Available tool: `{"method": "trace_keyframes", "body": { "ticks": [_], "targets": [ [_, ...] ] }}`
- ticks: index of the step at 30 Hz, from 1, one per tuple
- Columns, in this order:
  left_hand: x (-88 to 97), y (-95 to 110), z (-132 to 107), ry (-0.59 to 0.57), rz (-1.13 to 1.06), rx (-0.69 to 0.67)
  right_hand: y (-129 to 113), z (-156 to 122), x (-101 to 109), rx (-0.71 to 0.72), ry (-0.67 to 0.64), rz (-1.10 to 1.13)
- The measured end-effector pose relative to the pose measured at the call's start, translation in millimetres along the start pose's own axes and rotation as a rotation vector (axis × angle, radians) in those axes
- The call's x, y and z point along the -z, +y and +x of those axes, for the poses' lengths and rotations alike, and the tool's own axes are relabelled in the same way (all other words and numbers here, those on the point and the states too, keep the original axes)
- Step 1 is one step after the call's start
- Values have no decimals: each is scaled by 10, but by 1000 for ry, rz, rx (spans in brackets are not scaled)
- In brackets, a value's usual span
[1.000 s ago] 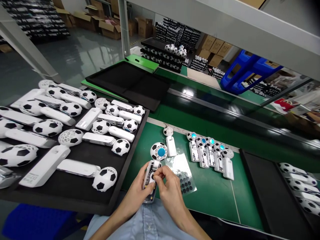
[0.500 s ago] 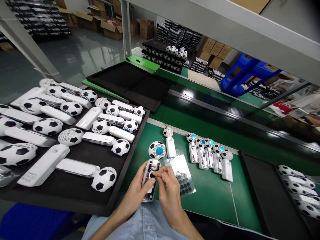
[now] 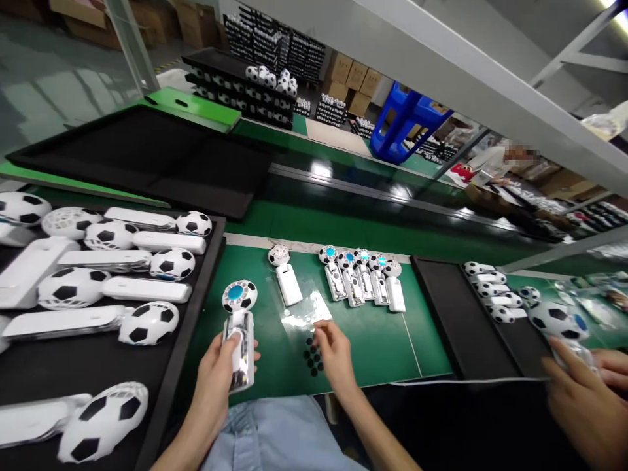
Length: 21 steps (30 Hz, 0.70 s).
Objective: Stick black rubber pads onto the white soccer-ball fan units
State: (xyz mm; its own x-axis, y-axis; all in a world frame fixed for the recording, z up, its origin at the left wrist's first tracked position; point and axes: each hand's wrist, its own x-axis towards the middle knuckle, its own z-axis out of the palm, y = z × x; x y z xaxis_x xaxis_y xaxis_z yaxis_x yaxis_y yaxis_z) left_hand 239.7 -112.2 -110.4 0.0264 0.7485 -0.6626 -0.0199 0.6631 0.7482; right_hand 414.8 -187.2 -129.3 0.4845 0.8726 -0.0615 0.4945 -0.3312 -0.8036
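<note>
Low and a bit left of the middle, the left hand grips a soccer-ball fan, its long way nearly up and down, ball toward the top; its insides show, so it looks part done. The right hand bends its fingers over a sheet with black dots left; I can't tell if it holds one. Farther up, five fans lie in a row.

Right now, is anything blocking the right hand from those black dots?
Nothing visible: the right hand is right beside the black dots on the clear sheet. The white device lies near the sheet's far end, out of the way.
</note>
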Motion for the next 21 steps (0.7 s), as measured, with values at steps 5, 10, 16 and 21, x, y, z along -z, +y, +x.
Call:
{"method": "trace_keyframes", "body": {
  "ticks": [5,10,16,21],
  "targets": [
    [-455,73,697,58,206,-172,517,223,255,92,-100,-194],
    [-627,315,868,121,391,-415,649,185,76,123,-206,-286],
    [345,608,-161,-93,692,-878,750,186,39,115,-263,-299],
    [1844,471,-306,-8,1304,-903,733,213,92,-85,-289,-131]
  ]
}}
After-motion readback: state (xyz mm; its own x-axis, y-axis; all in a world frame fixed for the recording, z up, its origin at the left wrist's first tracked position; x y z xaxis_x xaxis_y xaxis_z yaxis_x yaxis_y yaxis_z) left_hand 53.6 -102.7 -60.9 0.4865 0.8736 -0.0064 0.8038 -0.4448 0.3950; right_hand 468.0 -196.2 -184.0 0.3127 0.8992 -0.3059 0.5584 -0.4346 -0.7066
